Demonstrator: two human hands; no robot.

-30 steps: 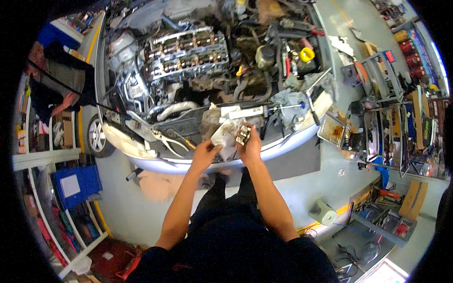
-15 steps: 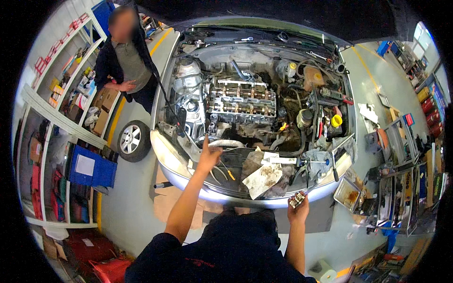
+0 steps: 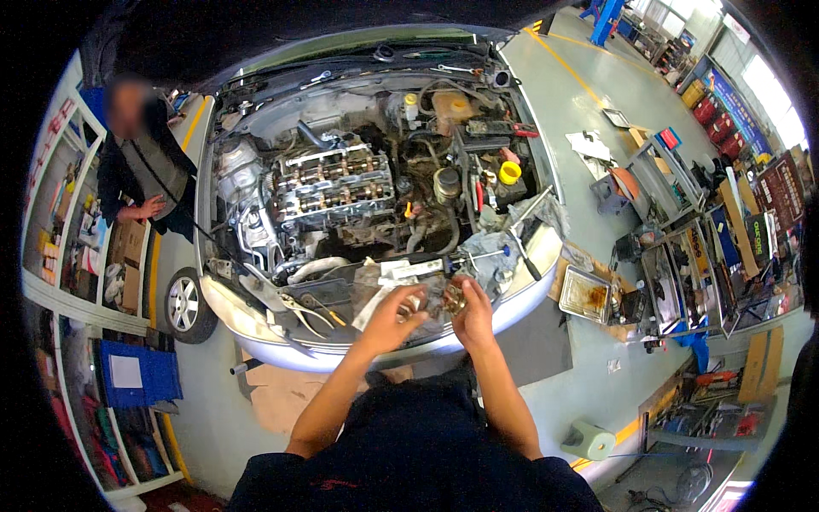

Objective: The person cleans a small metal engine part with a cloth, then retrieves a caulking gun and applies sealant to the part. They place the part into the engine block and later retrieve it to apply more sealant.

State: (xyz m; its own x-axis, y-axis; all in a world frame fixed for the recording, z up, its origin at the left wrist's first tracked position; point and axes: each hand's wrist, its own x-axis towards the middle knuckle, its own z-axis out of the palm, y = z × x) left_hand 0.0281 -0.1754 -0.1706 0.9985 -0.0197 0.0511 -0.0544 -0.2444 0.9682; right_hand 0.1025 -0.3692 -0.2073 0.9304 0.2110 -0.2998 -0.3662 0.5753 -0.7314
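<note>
Small shiny metal parts (image 3: 452, 297), possibly camshaft bearing caps, lie in my right hand (image 3: 474, 317), its fingers closed round them above the car's front edge. My left hand (image 3: 391, 324) is just left of them, fingers half curled and apart from the thumb, with nothing seen in it; it is slightly blurred. Beyond both hands, the engine (image 3: 334, 186) is uncovered and its camshafts show. Beneath my hands are a stained sheet (image 3: 368, 305) and a white tube-like tool (image 3: 415, 269). Pliers (image 3: 307, 314) with spread handles rest left of my left hand.
A grey-blue rag (image 3: 493, 260) and a T-handled tool (image 3: 527, 247) lie on the front right. A yellow cap (image 3: 509, 173) stands at the bay's right. Another person (image 3: 145, 171) stands at the left fender near a wheel (image 3: 189, 303). An oily tray (image 3: 585, 294) is on the floor at right.
My left hand has come back from the engine bay to beside my right hand. The right hand has risen inward over the front edge, still holding the metal parts. The view has turned right.
</note>
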